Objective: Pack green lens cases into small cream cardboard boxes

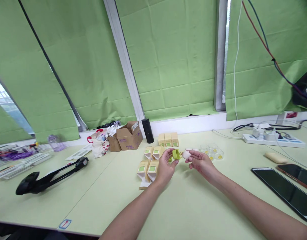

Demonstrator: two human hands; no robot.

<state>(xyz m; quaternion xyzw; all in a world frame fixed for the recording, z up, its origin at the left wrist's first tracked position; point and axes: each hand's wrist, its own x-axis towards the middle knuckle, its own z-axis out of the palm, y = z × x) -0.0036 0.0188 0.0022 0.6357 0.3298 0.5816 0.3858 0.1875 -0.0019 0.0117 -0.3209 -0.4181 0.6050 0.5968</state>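
My left hand (pixel 165 166) is closed round a small green object (pixel 176 154), held above the pale green table (pixel 193 206). My right hand (pixel 200 162) pinches a small white rounded piece (pixel 186 154) right beside the green object. Just left of my left hand lie several small tan cartons with green labels (pixel 148 166). Three more tan cartons (pixel 168 139) stand upright in a row behind. Several small clear plastic cups with yellow dots (pixel 213 152) sit behind my right hand.
An open cardboard box (pixel 129 135) and a black cylinder (pixel 147 130) stand at the back. A black strap device (pixel 47 178) lies left. Two phones (pixel 285 191) lie right, a power strip (pixel 273 138) behind them. Green blinds cover the windows.
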